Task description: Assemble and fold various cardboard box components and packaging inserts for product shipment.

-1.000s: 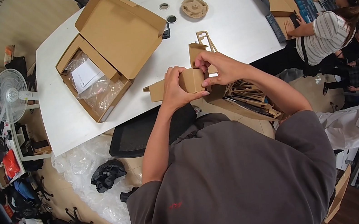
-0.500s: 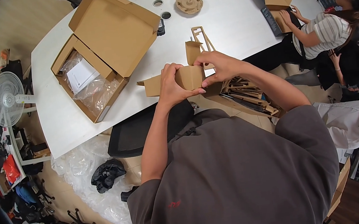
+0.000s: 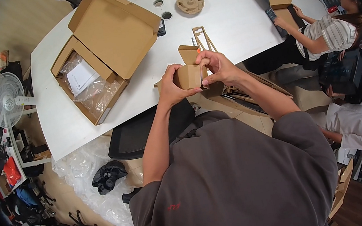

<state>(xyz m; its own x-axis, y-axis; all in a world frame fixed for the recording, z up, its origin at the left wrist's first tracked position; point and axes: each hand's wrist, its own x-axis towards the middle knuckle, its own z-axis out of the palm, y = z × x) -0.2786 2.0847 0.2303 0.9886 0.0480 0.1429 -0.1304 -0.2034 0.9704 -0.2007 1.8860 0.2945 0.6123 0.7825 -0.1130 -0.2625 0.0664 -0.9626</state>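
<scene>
Between my two hands is a small brown cardboard box (image 3: 189,76), held over the near edge of the white table. My left hand (image 3: 171,85) wraps round its left side, thumb along the near edge. At the right end my right hand (image 3: 216,67) pinches the cardboard between thumb and fingers. An upright flap (image 3: 189,54) stands up behind the box. What lies inside the box cannot be seen. Just beyond my hands, a cut-out cardboard frame (image 3: 202,37) lies on the table.
A large open carton (image 3: 113,27) with plastic-wrapped contents lies to the left. A moulded pulp piece (image 3: 190,3) sits farther back. A black mesh chair (image 3: 146,129) is at the table edge, beside clear plastic sheeting (image 3: 89,186). A co-worker (image 3: 331,29) handles another box at right.
The small box has turned and tilted in my hands, so less of its left end shows. Its raised flap has shifted left. The co-worker's hands have moved on the dark box.
</scene>
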